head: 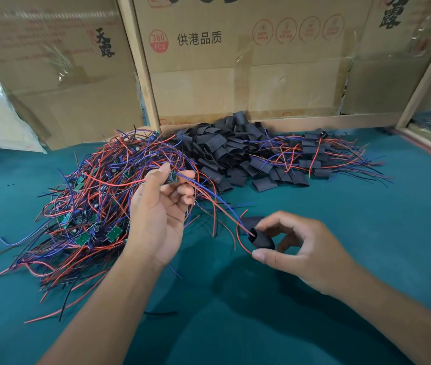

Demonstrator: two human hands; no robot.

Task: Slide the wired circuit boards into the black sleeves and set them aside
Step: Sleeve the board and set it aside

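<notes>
Head view: your left hand (160, 212) pinches a green circuit board (171, 177); its red and blue wires (217, 204) enter the black sleeve (263, 239) gripped by your right hand (306, 248).

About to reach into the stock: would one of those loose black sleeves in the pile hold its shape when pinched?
Probably not: the black sleeves lie flattened and creased. The one the right hand pinches bulges open, so likely soft, thin and light.

A table (367, 246) covered in teal felt is being used as the work surface. A tangle of wired circuit boards (77, 206) is lying at the left, black sleeves (230, 154) are heaped at the back, and finished pieces (322, 156) are resting at the right.
</notes>
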